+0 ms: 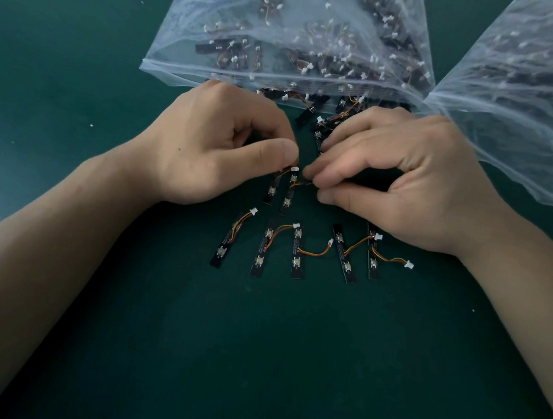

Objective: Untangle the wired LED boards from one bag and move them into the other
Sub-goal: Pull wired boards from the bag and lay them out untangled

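Left hand [216, 147]: knuckles up, thumb and forefinger pinching a connector wire [284, 172]. Right hand [398, 185]: fingers curled, thumb and fingertips pinching an orange wire [300, 184].

Dim, soft overhead light; faint shadows; wide-angle edge distortion.

Your left hand [213, 147] and right hand [408, 186] were bare. So were your left forearm [58, 236] and right forearm [517, 292], uncovered as far as the picture's edges. Your nails were cut short, seen most plainly on the left thumbnail [287, 150] and the right thumbnail [325, 198]. A small dark mole [179, 149] sat on the back of your left hand near the wrist. Fine creases crossed your knuckles, and the wide lens made both forearms swell toward the lower corners.
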### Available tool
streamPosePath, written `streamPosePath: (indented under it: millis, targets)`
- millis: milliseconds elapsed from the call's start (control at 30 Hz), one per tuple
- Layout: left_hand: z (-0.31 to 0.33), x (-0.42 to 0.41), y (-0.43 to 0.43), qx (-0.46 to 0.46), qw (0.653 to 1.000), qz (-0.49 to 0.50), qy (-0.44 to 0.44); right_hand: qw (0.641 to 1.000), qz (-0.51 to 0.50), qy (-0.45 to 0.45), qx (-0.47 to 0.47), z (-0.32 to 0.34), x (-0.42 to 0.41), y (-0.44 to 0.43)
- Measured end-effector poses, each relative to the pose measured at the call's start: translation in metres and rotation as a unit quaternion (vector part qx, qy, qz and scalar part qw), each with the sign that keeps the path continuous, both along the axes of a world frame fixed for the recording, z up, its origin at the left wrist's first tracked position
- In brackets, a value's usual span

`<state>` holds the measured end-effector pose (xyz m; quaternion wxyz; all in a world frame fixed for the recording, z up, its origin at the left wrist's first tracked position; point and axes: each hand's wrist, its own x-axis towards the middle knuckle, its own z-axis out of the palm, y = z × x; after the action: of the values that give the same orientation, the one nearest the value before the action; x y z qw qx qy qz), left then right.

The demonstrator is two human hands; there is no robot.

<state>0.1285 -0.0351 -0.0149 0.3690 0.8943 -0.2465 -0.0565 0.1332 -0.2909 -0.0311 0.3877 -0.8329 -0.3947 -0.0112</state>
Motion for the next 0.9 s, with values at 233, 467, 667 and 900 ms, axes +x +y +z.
streamPosePath:
  millis: [233, 467, 667, 900]
  targets:
    - [-0.0017, 0.0004, 0.0017, -0.006, 1.0, -0.003, 0.001, 0.976, -0.191, -0.056, 0.09, -0.0013, 0.0047, -0.0021]
    - [-0.0023, -0.0004, 0.0019, 0.013, 1.0, -0.021, -0.009, 0.978, -0.182, -0.069, -0.069, -0.0034, 0.0029, 0.0042]
    - [-0.0047, 0.0005, 0.0015, 0.029, 0.999, -0.013, -0.021, 0.972, -0.178, -0.083, -0.131, -0.0053, 0.003, 0.0063]
    - [-0.0061, 0.0013, 0.0015, 0.027, 0.999, -0.015, -0.025, 0.972, -0.18, -0.086, -0.125, -0.0069, 0.0031, 0.0076]
